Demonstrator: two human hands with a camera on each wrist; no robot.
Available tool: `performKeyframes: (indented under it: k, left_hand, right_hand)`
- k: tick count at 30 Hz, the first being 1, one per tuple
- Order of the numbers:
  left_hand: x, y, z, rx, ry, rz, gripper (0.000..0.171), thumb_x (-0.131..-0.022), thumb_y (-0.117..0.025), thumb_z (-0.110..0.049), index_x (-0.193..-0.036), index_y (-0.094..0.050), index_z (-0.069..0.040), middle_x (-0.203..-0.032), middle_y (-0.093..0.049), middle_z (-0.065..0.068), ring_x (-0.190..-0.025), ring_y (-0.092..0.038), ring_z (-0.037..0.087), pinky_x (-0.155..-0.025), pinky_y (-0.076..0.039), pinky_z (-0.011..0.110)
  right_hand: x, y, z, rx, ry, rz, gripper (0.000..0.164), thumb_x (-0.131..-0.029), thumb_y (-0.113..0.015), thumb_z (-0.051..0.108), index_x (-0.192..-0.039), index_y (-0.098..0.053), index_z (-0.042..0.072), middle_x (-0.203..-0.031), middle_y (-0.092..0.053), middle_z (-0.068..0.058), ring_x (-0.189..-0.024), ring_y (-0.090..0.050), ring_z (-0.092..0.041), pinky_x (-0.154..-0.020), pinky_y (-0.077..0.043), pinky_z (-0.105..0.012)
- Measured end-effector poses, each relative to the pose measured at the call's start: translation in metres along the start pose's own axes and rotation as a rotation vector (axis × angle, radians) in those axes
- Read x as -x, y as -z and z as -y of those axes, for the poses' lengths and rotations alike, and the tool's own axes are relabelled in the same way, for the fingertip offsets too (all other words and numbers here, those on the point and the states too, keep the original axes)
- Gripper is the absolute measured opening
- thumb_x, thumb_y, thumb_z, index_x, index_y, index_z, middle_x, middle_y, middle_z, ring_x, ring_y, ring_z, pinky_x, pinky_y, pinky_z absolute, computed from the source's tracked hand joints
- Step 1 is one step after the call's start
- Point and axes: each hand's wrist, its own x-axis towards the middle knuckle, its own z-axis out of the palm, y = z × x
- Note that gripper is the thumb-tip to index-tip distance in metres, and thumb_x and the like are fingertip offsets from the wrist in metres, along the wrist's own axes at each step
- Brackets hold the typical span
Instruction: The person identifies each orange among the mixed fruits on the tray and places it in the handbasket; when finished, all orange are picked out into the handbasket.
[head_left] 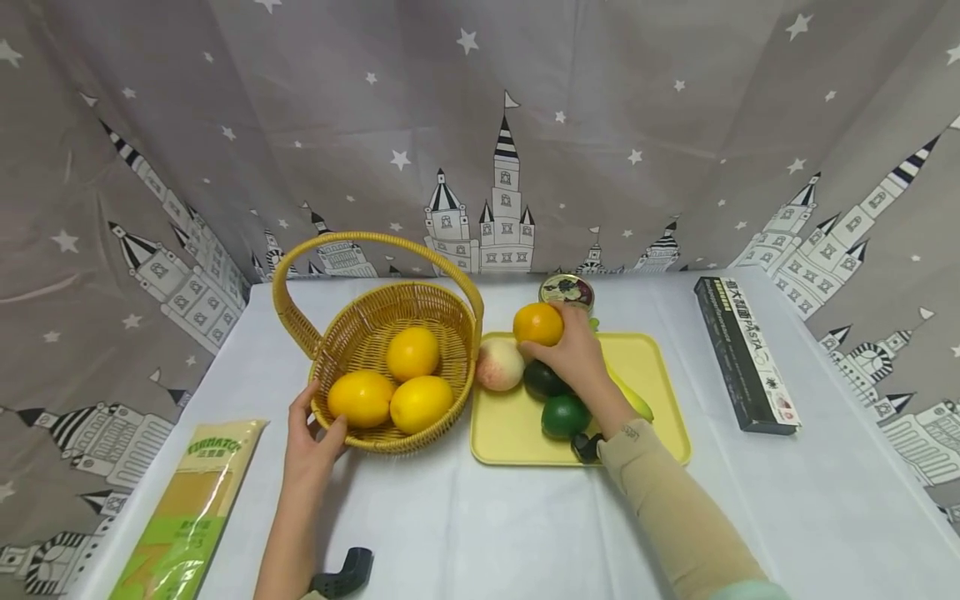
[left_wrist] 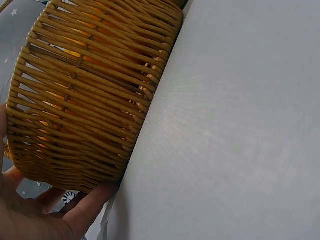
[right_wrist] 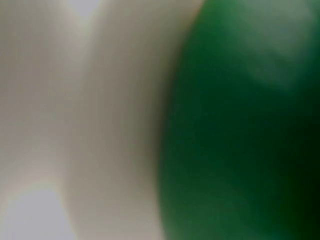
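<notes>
My left hand (head_left: pixel 313 442) grips the near left rim of a wicker basket (head_left: pixel 401 292), thumb over the rim and fingers along the outside; the left wrist view shows the fingers against the woven wall (left_wrist: pixel 90 100). Three yellow-orange fruits, an orange (head_left: pixel 413 352) and two lemon-shaped ones (head_left: pixel 422 404), lie in the basket. With thumb and fingers, my right hand (head_left: pixel 573 346) holds another orange (head_left: pixel 537 324) above the back of a yellow tray (head_left: pixel 502 446). Below that hand are a dark avocado-like fruit (head_left: pixel 545 380) and a green fruit (head_left: pixel 566 417), which fills the right wrist view, blurred.
A peach (head_left: pixel 499 365) and a partly hidden banana (head_left: pixel 633 398) are on the tray. Behind it stands a round tin (head_left: pixel 566 289). A black pasta box (head_left: pixel 746 354) lies at right, a noodle packet (head_left: pixel 191 508) at left. The basket's tall handle (head_left: pixel 375 237) arches upward.
</notes>
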Motion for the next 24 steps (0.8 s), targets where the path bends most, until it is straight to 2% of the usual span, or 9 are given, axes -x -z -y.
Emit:
performKeyframes:
  k: [6, 11, 16, 24]
  left_hand:
    - [0.000, 0.000, 0.000, -0.005, 0.006, -0.007, 0.071, -0.096, -0.051, -0.015, -0.155, -0.013, -0.028, -0.157, -0.015, 0.010, -0.134, -0.035, 0.036, -0.072, -0.047, 0.008]
    - [0.000, 0.000, 0.000, -0.015, 0.001, -0.007, 0.071, -0.097, -0.051, -0.016, -0.155, -0.012, -0.028, -0.157, -0.014, 0.011, -0.134, -0.034, 0.037, -0.072, -0.046, 0.007]
    - [-0.001, 0.000, 0.001, -0.008, -0.006, -0.008, 0.071, -0.096, -0.051, -0.015, -0.155, -0.013, -0.026, -0.157, -0.015, 0.010, -0.135, -0.033, 0.036, -0.072, -0.047, 0.007]
    - [-0.001, -0.001, 0.002, 0.010, 0.004, 0.001, 0.071, -0.096, -0.049, -0.015, -0.155, -0.012, -0.026, -0.158, -0.013, 0.010, -0.135, -0.032, 0.036, -0.073, -0.047, 0.007]
  right_hand:
    - [0.011, 0.012, 0.019, -0.066, 0.077, -0.059, 0.079, -0.075, -0.080, 0.040, -0.140, -0.044, 0.015, -0.133, -0.044, -0.013, -0.108, -0.051, -0.029, -0.094, -0.045, -0.048]
    - [0.031, 0.021, 0.043, -0.161, 0.117, -0.063, 0.079, -0.073, -0.083, 0.037, -0.139, -0.047, 0.016, -0.131, -0.046, -0.009, -0.106, -0.050, -0.024, -0.090, -0.048, -0.043]
    - [0.052, 0.026, 0.062, -0.217, 0.177, -0.014, 0.078, -0.073, -0.083, 0.036, -0.139, -0.046, 0.017, -0.132, -0.044, -0.007, -0.106, -0.052, -0.023, -0.086, -0.052, -0.043]
    - [0.077, 0.025, 0.084, -0.270, 0.187, 0.091, 0.077, -0.072, -0.083, 0.040, -0.138, -0.047, 0.025, -0.134, -0.045, 0.004, -0.111, -0.051, -0.015, -0.087, -0.051, -0.038]
